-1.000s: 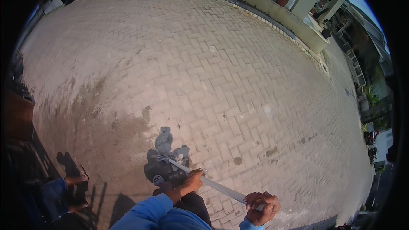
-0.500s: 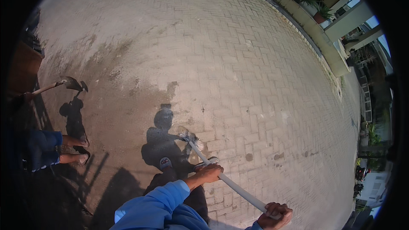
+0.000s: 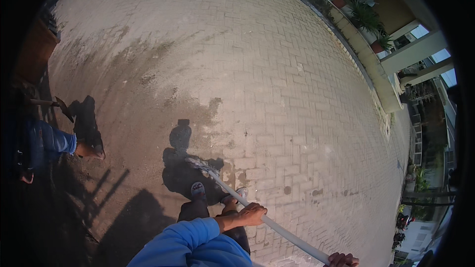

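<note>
My left hand (image 3: 253, 214), reaching out of a blue sleeve, is wrapped round the middle of a long pale grey pole (image 3: 291, 239). At the pole's upper end, by the lower edge of the picture, my right hand (image 3: 343, 259) is closed on it; part of this hand is cut off. The pole slants down to the left, past my sandalled feet. Its head (image 3: 200, 164) is ragged and whitish, low over or on the dirty ground in my shadow; whether it is a broom or a mop I cannot tell.
To the left stands another person in blue shorts (image 3: 52, 139) with a shovel (image 3: 64, 109). A brown box-like thing (image 3: 37, 52) is behind them. Dark soil streaks cross the paving (image 3: 277, 94). A low wall (image 3: 363, 54) with potted plants (image 3: 365, 16) runs along the far right.
The pole's head has swung left across my shadow. Both my hands have shifted right and down. The other person has stepped and drawn the shovel back to the left.
</note>
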Action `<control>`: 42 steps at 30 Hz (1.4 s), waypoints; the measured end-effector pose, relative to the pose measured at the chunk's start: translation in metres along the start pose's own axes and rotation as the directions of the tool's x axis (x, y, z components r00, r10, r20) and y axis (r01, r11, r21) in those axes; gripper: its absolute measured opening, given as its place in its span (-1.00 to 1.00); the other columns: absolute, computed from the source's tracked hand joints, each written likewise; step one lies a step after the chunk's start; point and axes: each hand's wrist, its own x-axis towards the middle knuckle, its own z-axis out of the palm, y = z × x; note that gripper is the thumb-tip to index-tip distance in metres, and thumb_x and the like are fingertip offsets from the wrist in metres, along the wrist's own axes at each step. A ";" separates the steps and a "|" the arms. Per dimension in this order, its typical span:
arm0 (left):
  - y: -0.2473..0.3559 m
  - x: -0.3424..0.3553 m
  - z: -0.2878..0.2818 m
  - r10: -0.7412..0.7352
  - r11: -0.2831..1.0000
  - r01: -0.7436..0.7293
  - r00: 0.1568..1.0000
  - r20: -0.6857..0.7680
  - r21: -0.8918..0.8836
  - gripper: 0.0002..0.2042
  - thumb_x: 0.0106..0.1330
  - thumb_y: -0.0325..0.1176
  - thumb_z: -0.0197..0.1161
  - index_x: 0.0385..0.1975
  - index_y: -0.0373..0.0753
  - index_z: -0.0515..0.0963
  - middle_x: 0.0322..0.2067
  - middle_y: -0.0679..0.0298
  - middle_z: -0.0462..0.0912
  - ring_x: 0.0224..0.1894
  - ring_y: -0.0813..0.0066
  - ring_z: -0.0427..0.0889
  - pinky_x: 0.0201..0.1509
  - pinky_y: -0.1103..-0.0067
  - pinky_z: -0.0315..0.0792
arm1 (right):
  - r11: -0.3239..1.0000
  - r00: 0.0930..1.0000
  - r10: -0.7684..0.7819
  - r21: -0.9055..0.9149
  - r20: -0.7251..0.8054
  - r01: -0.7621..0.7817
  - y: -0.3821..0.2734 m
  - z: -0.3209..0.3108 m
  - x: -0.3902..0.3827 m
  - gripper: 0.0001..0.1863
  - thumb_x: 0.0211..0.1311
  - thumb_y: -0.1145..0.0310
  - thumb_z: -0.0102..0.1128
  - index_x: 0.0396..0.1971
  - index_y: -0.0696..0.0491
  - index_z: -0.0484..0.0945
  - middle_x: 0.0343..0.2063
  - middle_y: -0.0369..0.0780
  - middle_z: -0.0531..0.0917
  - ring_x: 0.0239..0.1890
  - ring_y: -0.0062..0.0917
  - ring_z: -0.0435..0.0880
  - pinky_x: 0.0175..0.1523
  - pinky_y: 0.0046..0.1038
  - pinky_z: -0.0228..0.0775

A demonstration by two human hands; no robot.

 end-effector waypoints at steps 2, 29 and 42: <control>0.016 0.034 0.019 0.084 0.980 -0.069 0.994 0.074 -0.186 -0.82 0.01 -0.26 0.27 -0.48 -0.23 0.56 -0.47 0.08 0.63 -0.26 0.05 0.62 -0.13 0.26 0.49 | 0.991 0.995 -0.094 -0.096 0.036 0.097 -0.013 -0.011 -0.009 -0.60 0.45 0.03 -0.11 -0.50 0.01 0.29 -0.72 -0.35 0.26 -0.82 -0.66 0.30 -0.59 -0.52 0.42; 0.034 0.184 0.076 0.237 0.970 -0.230 0.965 0.115 -0.074 -0.85 0.02 -0.48 0.27 -0.44 -0.19 0.45 -0.32 0.22 0.48 -0.07 0.21 0.49 0.15 0.35 0.32 | 0.992 0.929 -0.103 0.030 -0.357 0.121 0.060 -0.114 -0.040 -0.67 0.30 0.14 -0.02 -0.35 0.09 0.59 -0.57 -0.24 0.49 -0.52 -0.46 0.46 -0.24 -0.31 0.37; -0.096 0.140 -0.013 -0.421 0.870 0.325 0.881 0.214 0.372 -0.72 0.02 -0.18 0.40 -0.30 -0.11 0.54 -0.25 0.26 0.53 0.00 0.21 0.49 0.18 0.21 0.24 | 0.898 0.785 0.436 0.161 -0.440 -0.409 0.206 -0.042 0.125 -0.64 0.41 0.20 -0.04 -0.57 0.10 0.38 -0.76 -0.31 0.31 -0.79 -0.57 0.32 -0.48 -0.33 0.41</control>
